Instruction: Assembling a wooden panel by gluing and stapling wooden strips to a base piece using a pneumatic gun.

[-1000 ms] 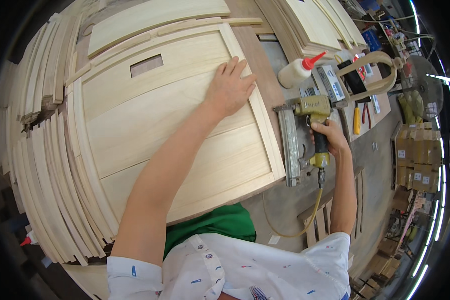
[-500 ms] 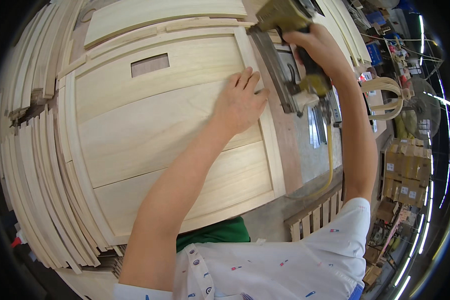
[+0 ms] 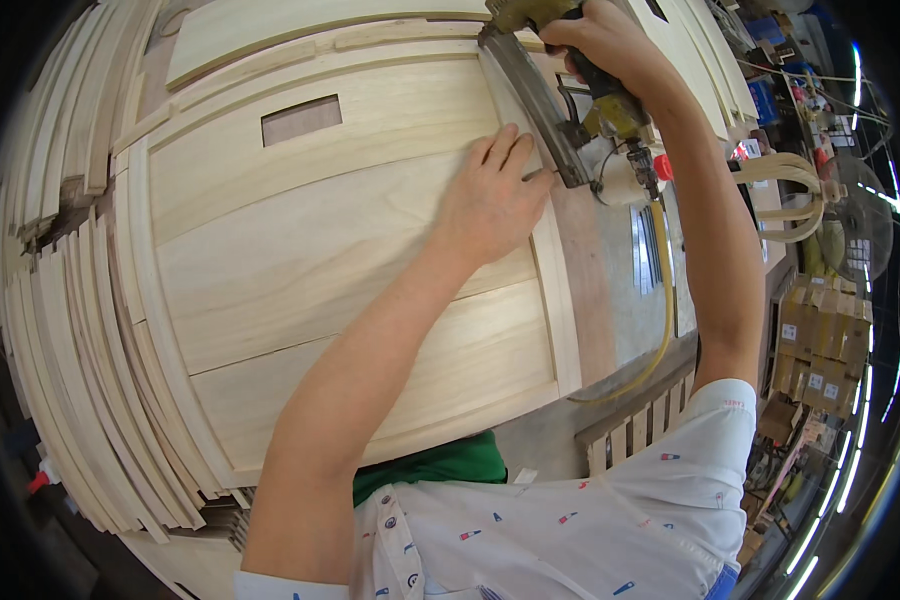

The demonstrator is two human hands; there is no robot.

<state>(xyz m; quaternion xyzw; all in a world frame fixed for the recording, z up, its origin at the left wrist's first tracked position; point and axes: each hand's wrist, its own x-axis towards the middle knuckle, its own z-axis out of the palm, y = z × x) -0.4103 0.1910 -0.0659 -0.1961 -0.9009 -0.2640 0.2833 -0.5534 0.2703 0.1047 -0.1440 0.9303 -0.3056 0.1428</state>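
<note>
A pale wooden panel [image 3: 320, 240] of several boards, framed by thin strips and with a rectangular cutout near its far left, lies flat before me. My left hand [image 3: 490, 200] rests on its right side, fingers stretched and slightly apart, with the thumb by the right frame strip [image 3: 553, 310]. In my right hand [image 3: 610, 42] is a dark olive nail gun [image 3: 610, 100], gripped by its handle. Its long magazine slants over the far right part of that strip, nose near the far right corner. Whether the nose touches wood I cannot tell. A yellow air hose [image 3: 667, 300] trails from it.
Long wooden strips [image 3: 90, 370] are stacked at the left. Another board [image 3: 320, 35] lies beyond the panel. At the right are metal nail strips [image 3: 648, 250], a slatted wooden pallet [image 3: 638, 425], cardboard boxes [image 3: 820, 345] and a fan [image 3: 860, 215].
The nail gun in my right hand has moved left and away from me, over the panel's far right corner. My left hand has shifted slightly right along the panel.
</note>
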